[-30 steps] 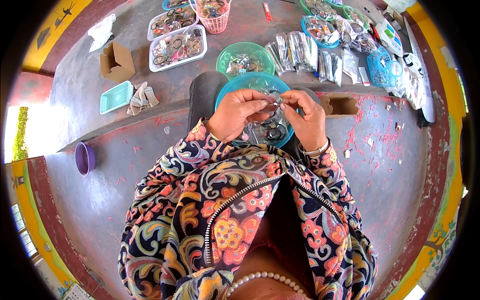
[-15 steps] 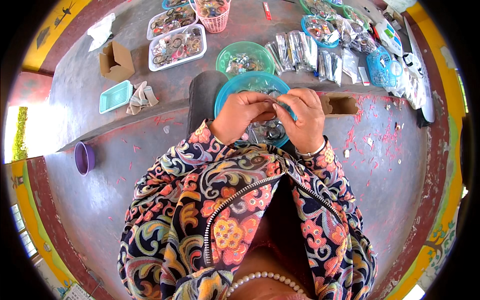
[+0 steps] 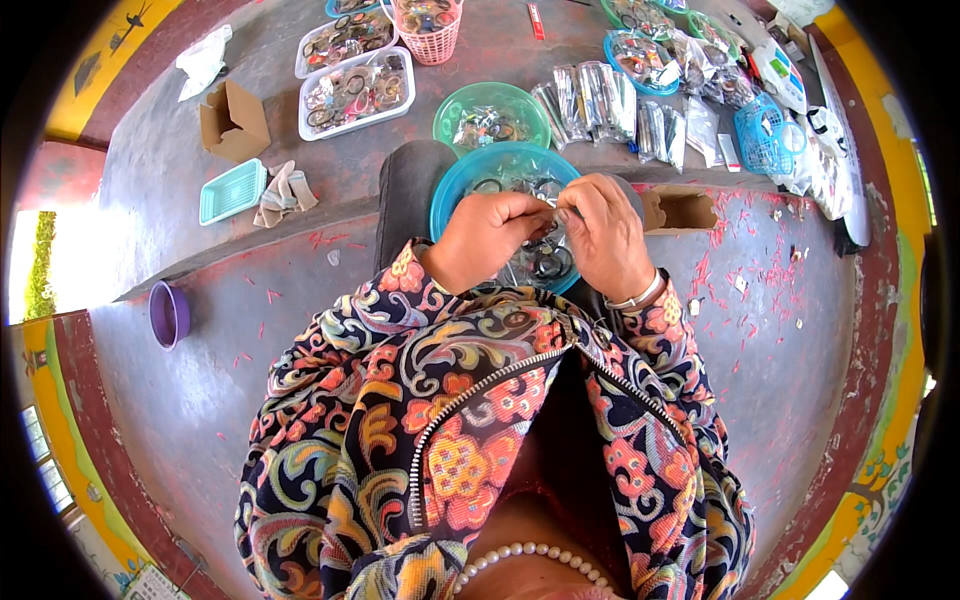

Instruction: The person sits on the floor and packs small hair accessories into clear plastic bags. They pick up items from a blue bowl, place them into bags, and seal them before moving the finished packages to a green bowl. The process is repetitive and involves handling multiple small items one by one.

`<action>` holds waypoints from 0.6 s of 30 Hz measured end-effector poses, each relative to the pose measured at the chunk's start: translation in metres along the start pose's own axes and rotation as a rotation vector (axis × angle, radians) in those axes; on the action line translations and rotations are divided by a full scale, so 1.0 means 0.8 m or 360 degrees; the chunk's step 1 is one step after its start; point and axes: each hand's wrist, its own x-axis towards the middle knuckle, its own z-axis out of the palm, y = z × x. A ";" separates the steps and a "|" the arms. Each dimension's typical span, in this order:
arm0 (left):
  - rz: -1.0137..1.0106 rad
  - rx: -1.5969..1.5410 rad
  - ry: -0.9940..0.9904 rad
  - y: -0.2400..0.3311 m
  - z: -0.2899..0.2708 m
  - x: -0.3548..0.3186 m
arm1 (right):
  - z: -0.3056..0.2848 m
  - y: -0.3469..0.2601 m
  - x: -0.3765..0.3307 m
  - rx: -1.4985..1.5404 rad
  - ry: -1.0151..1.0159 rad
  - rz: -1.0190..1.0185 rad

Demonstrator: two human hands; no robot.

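Observation:
My left hand [image 3: 484,238] and my right hand [image 3: 608,240] meet over a blue round basin [image 3: 446,190] on my lap. Both are closed in a pinch, thumbs and forefingers almost touching. Whatever lies between the fingertips is too small to make out. Inside the basin are clear plastic packets [image 3: 545,262], several with dark ring-shaped items in them. The hands cover the basin's middle.
Beyond the basin, a raised grey surface holds a green bowl [image 3: 447,112], a white tray of packets [image 3: 308,112], a pink basket [image 3: 432,45] and bundled clear packets [image 3: 600,105]. Open cardboard boxes [image 3: 235,122] and a purple tub [image 3: 169,316] stand farther out.
My right hand has shifted slightly down and right, and its fingers have turned. The left hand has rolled a little, its thumb now lying along the top. More of the basin's contents shows.

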 end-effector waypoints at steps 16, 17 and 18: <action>-0.0472 -0.0991 0.0049 0.000 -0.013 0.004 | -0.007 0.006 0.006 0.0413 0.0008 0.0458; -0.0470 -0.1071 0.0062 0.000 -0.014 0.004 | -0.003 0.005 0.002 0.0312 0.0072 0.0384; -0.0467 -0.1152 0.0074 -0.001 -0.014 0.004 | 0.002 0.004 0.000 0.0211 0.0136 0.0311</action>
